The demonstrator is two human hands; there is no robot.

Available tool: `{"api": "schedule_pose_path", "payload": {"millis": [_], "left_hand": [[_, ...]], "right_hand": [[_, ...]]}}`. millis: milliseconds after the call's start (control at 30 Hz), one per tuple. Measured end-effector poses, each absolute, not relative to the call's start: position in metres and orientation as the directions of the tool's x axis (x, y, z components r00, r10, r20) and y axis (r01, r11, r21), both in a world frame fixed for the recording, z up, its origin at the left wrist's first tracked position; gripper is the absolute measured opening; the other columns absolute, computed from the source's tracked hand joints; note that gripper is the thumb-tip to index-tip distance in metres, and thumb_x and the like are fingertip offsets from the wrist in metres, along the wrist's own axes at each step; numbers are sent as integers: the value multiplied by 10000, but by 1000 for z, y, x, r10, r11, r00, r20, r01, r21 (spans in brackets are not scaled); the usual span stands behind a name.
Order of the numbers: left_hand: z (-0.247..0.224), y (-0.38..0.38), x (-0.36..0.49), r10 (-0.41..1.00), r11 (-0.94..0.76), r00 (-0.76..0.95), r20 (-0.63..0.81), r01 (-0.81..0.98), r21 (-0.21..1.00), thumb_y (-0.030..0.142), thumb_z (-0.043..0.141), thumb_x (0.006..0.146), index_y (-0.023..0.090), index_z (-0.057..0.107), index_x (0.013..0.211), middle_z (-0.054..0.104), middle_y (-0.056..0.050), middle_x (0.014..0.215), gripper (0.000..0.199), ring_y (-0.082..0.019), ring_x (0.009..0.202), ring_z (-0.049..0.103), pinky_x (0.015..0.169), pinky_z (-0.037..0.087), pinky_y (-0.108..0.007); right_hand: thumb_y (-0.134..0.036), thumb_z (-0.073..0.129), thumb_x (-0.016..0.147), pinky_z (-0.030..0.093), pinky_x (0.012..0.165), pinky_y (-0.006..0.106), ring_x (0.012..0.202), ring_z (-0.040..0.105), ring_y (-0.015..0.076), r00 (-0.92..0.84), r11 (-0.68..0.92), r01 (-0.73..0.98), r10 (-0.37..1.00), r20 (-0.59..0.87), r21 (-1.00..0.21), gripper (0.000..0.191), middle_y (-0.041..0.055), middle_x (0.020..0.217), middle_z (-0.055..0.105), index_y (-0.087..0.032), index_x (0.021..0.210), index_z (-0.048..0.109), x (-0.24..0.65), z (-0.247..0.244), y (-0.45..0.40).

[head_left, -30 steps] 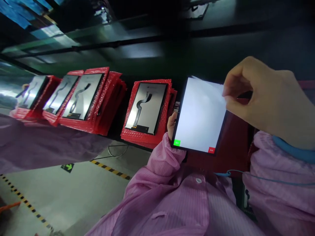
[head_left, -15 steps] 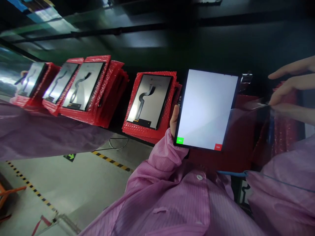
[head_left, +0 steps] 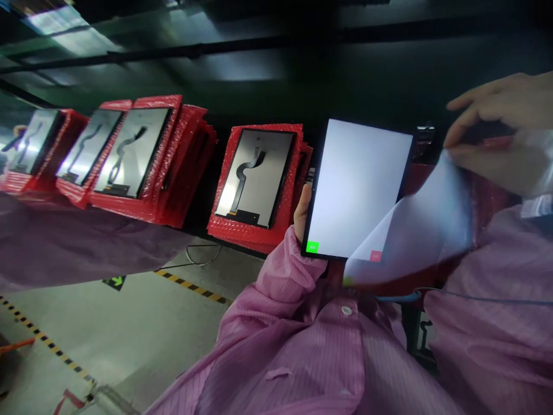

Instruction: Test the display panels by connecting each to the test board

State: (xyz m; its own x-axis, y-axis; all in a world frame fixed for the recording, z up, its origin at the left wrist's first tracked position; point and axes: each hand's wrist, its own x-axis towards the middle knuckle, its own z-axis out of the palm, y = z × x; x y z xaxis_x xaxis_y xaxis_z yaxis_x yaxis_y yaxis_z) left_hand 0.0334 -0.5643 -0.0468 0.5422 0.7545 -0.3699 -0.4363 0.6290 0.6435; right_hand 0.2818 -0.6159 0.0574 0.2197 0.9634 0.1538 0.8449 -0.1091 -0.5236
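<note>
Out front, the left hand (head_left: 302,212) grips the lit screen (head_left: 358,184), long axis fore-and-aft; to its right, the right hand (head_left: 496,124) pinches translucent film (head_left: 440,213)!

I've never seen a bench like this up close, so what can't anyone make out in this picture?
All in the head view:
- Left hand: most fingers are hidden behind the lit screen.
- Green label: its writing is too small to read.
- Clear film: its lower edge is blurred.
- Right hand: cut off at the back by the right edge.
- Purple sleeve: cut off by the left edge.
</note>
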Motion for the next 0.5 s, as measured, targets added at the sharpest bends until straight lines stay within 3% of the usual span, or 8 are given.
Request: {"api": "schedule_pose_path", "payload": {"millis": [133, 233, 300, 367, 433, 500], "left_hand": [[-49, -563, 31, 719, 660, 598, -354, -430, 615, 677, 413, 895, 208, 712, 1084, 725, -98, 1121, 588, -336, 1131, 650, 838, 593, -486], [-47, -561, 28, 641, 724, 652, -405, -339, 601, 706, 414, 884, 217, 709, 1080, 736, -89, 1029, 604, -328, 1115, 665, 839, 601, -473], [-41, -561, 29, 592, 751, 688, -421, -279, 599, 689, 451, 878, 215, 712, 1059, 740, -83, 999, 571, -329, 1110, 671, 858, 602, -470], [-30, -564, 33, 561, 755, 719, -410, -241, 610, 605, 512, 886, 205, 709, 1048, 742, -75, 1024, 474, -332, 1129, 667, 906, 591, -482], [-17, -569, 43, 553, 724, 747, -369, -212, 656, 435, 582, 886, 213, 685, 1112, 723, -46, 1138, 334, -319, 1215, 623, 1012, 540, -493], [-5, -576, 56, 568, 642, 767, -298, -187, 744, 254, 618, 856, 248, 643, 1204, 668, 1, 1278, 349, -288, 1341, 524, 1126, 440, -502]], "right_hand": [[-203, 616, 874, 319, 1149, 473, 1261, 522, 278, 174, -82, 932, 955, 238, -353, 30, 109, 1197, 646, -218, 862, 640, 251, 62, -602], [-234, 589, 903, 347, 1106, 526, 1350, 415, 376, 322, -229, 917, 908, 267, -328, 275, 197, 1344, 559, -138, 1155, 641, 238, 54, -593], [-309, 532, 950, 360, 1089, 516, 1346, 422, 387, 371, -246, 879, 891, 261, -408, 436, 218, 1397, 524, -87, 1324, 558, 233, 48, -588], [-493, 429, 996, 386, 1066, 452, 1288, 501, 339, 355, -193, 802, 915, 193, -565, 608, 209, 1404, 534, -70, 1432, 455, 231, 44, -586], [-667, 304, 976, 434, 991, 390, 1200, 573, 287, 337, -178, 705, 936, 103, -686, 767, 182, 1358, 580, -97, 1483, 385, 232, 42, -585], [-699, 361, 946, 455, 924, 371, 1098, 618, 261, 343, -209, 682, 938, 54, -701, 758, 145, 1236, 653, -131, 1442, 438, 236, 41, -585]]}}
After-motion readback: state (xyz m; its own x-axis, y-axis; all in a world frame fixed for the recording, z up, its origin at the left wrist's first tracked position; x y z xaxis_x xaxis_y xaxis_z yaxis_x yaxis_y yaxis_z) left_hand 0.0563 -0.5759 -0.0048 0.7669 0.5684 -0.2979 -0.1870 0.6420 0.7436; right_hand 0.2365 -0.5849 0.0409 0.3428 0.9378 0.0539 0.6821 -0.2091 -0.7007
